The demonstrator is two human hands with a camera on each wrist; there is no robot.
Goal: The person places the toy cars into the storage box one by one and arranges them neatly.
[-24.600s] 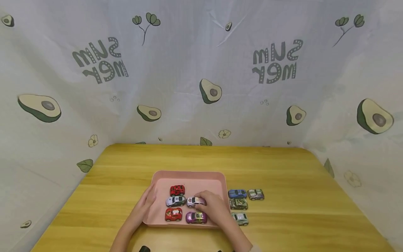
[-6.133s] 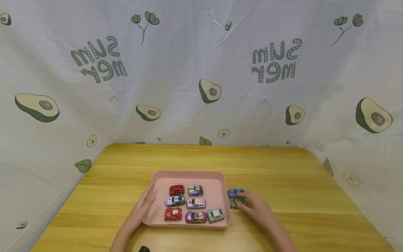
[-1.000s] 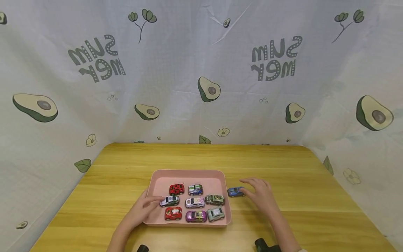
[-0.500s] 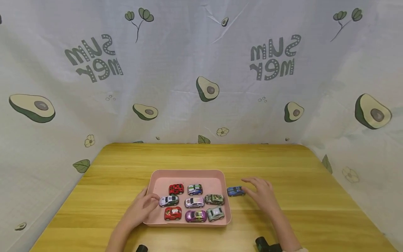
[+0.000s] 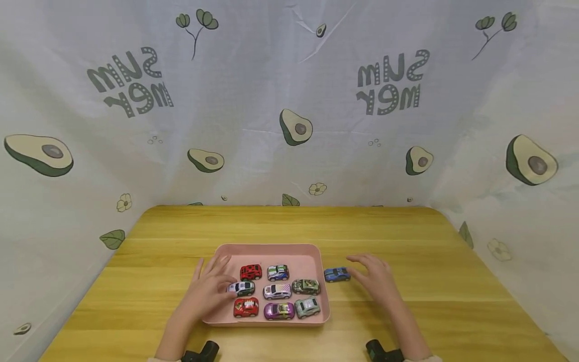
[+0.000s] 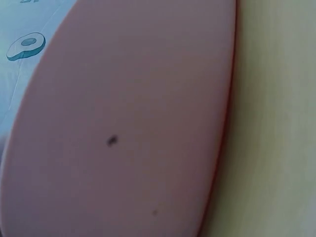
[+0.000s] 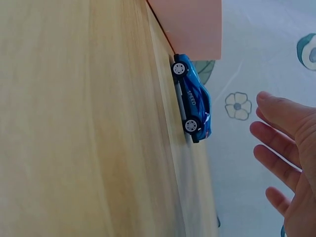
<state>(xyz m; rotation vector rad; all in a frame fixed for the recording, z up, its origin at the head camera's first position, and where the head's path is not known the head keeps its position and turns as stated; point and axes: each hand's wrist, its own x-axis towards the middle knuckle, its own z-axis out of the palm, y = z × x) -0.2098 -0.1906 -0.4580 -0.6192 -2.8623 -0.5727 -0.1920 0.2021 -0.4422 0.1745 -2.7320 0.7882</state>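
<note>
My left hand [image 5: 205, 293] reaches over the left rim of the pink tray [image 5: 271, 250]. Its thumb and a finger pinch the left end of a white-and-dark-green toy car [image 5: 244, 288]. Several other toy cars stand in the tray, among them a red spotted one [image 5: 251, 272], a red one [image 5: 246, 307], a purple one [image 5: 279, 310] and a camouflage one [image 5: 306, 286]. Outside the tray's right wall a blue toy car [image 5: 336, 274] stands on the table. My right hand [image 5: 377, 279] hovers just right of it, fingers spread and holding nothing; the right wrist view shows a gap between them.
In the left wrist view the tray's pink wall [image 6: 128, 89] fills most of the picture and hides the hand. The wooden table [image 5: 384, 231] reaches back to a printed curtain [image 5: 249, 90]. Dark wrist devices [image 5: 201, 352] show at the bottom edge.
Earlier, the green-and-white, camouflage and grey-green cars went from the table into the tray. Within the last second my left hand shifted its fingers round the white-and-dark-green car; my right hand stayed still.
</note>
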